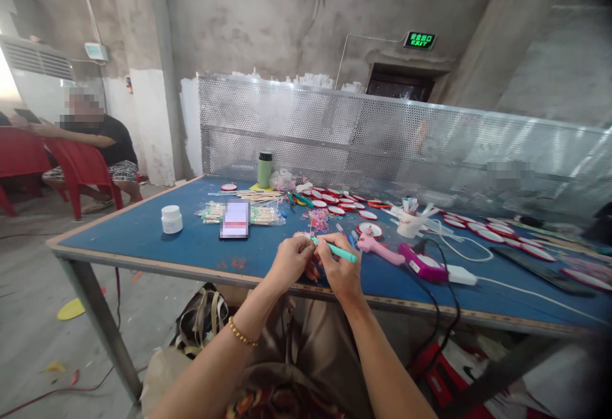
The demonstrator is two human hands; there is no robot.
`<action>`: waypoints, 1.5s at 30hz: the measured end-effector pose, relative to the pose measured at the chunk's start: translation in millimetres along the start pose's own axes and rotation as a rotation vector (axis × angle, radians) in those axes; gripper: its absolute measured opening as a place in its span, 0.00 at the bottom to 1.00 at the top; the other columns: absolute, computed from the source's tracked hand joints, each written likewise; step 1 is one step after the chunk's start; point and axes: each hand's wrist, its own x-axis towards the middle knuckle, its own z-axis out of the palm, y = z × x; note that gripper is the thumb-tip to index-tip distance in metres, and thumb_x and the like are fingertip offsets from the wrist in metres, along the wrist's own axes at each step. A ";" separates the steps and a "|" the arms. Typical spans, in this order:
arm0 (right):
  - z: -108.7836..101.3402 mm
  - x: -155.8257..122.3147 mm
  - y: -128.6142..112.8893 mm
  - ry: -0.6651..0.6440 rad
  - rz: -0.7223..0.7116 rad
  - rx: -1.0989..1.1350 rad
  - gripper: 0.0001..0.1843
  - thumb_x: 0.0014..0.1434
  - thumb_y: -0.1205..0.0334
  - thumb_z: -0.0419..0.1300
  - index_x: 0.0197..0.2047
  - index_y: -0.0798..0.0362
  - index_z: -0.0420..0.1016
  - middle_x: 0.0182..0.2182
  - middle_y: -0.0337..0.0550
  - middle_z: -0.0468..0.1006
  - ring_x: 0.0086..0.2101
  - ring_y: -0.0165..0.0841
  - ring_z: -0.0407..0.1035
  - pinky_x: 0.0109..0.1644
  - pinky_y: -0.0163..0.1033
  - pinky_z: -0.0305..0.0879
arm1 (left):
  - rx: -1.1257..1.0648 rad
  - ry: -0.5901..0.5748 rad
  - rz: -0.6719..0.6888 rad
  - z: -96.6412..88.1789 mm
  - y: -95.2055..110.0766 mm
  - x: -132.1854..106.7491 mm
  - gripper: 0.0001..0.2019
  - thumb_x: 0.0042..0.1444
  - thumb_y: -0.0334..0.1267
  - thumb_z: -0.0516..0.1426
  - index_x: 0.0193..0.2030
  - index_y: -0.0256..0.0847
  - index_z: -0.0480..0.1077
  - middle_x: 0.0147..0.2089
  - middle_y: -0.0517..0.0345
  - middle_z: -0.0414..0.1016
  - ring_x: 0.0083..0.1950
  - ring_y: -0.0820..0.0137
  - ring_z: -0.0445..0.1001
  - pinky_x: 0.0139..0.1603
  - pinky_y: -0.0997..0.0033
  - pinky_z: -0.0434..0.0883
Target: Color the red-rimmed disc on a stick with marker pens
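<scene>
My right hand point(340, 266) is closed round a teal pen-shaped tool point(342, 250), whose far end points left toward my other hand. Close beside it, my left hand point(292, 263) has its fingers pinched together near the tool's tip; whatever they grip is too small and hidden to name. Both hands are above the front edge of the blue table point(143, 240). Just beyond them lies a heap of small pink and coloured bands point(319, 219). To the right of my right hand is a pink glue gun point(382, 248).
White discs with red rims point(490, 233) are spread over the back and right. A phone point(234, 220) leans by bundled sticks point(268, 213); a white jar point(171, 220) and green bottle point(264, 170) stand left. Cables run past a purple box point(423, 264). A person point(112, 141) sits far left.
</scene>
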 end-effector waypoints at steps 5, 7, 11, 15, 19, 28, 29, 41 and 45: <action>0.6 0.2 -0.7 -0.003 0.001 0.001 0.09 0.63 0.58 0.56 0.33 0.51 0.72 0.24 0.36 0.74 0.22 0.29 0.67 0.27 0.35 0.65 | 0.007 0.001 -0.002 0.1 0.8 -0.1 0.09 0.56 0.39 0.53 0.27 0.40 0.65 0.18 0.61 0.71 0.18 0.71 0.74 0.18 0.76 0.71; 0.7 0.1 -0.3 -0.005 0.013 0.001 0.09 0.63 0.58 0.56 0.33 0.51 0.72 0.23 0.36 0.74 0.22 0.29 0.67 0.27 0.35 0.65 | 0.009 -0.002 -0.004 0.1 1.3 -0.3 0.09 0.56 0.39 0.53 0.28 0.40 0.65 0.18 0.61 0.72 0.18 0.71 0.73 0.18 0.76 0.71; 0.3 -0.6 0.1 -0.004 0.035 -0.001 0.09 0.63 0.56 0.57 0.33 0.51 0.72 0.23 0.36 0.74 0.22 0.29 0.67 0.26 0.35 0.65 | 0.005 0.001 -0.005 0.0 1.1 -0.3 0.10 0.56 0.41 0.54 0.27 0.40 0.65 0.18 0.62 0.71 0.18 0.71 0.74 0.18 0.77 0.71; -0.3 -1.1 -0.9 0.027 0.062 -0.009 0.11 0.63 0.54 0.57 0.32 0.50 0.72 0.22 0.36 0.74 0.22 0.31 0.68 0.26 0.36 0.65 | -0.019 -0.008 -0.002 -0.3 -0.3 0.0 0.11 0.56 0.43 0.55 0.28 0.39 0.65 0.19 0.62 0.70 0.19 0.71 0.75 0.18 0.76 0.71; -0.2 -1.0 -2.2 0.014 0.053 -0.018 0.11 0.63 0.55 0.57 0.31 0.50 0.71 0.21 0.36 0.74 0.21 0.31 0.68 0.26 0.36 0.65 | -0.007 -0.004 -0.002 -0.3 -0.3 0.0 0.10 0.56 0.42 0.55 0.28 0.40 0.65 0.18 0.62 0.70 0.19 0.70 0.74 0.18 0.76 0.71; -0.4 -0.1 0.2 0.001 0.023 -0.032 0.10 0.63 0.55 0.57 0.33 0.50 0.72 0.23 0.37 0.75 0.23 0.31 0.69 0.28 0.36 0.66 | 0.003 -0.002 -0.005 0.2 -0.4 -0.3 0.10 0.56 0.42 0.54 0.28 0.41 0.64 0.18 0.62 0.71 0.19 0.69 0.75 0.18 0.75 0.70; -0.3 -0.1 0.3 -0.001 0.023 -0.029 0.10 0.63 0.55 0.57 0.33 0.51 0.72 0.24 0.37 0.75 0.23 0.31 0.69 0.28 0.36 0.66 | 0.005 0.001 -0.006 0.2 -0.5 -0.2 0.10 0.56 0.42 0.54 0.28 0.40 0.64 0.18 0.62 0.71 0.19 0.69 0.75 0.18 0.75 0.70; 0.9 -1.0 1.0 0.016 0.040 -0.023 0.11 0.63 0.54 0.57 0.32 0.50 0.71 0.23 0.36 0.74 0.22 0.30 0.68 0.27 0.36 0.66 | -0.010 -0.001 -0.019 0.8 1.5 -0.7 0.10 0.56 0.42 0.55 0.28 0.40 0.64 0.18 0.62 0.71 0.19 0.71 0.74 0.18 0.77 0.70; 1.1 -0.5 0.3 0.018 0.035 -0.028 0.11 0.63 0.54 0.56 0.31 0.50 0.71 0.22 0.36 0.74 0.22 0.30 0.67 0.26 0.35 0.65 | -0.001 -0.002 -0.015 0.6 2.4 -1.4 0.10 0.56 0.42 0.55 0.27 0.40 0.64 0.18 0.62 0.71 0.18 0.71 0.74 0.18 0.76 0.70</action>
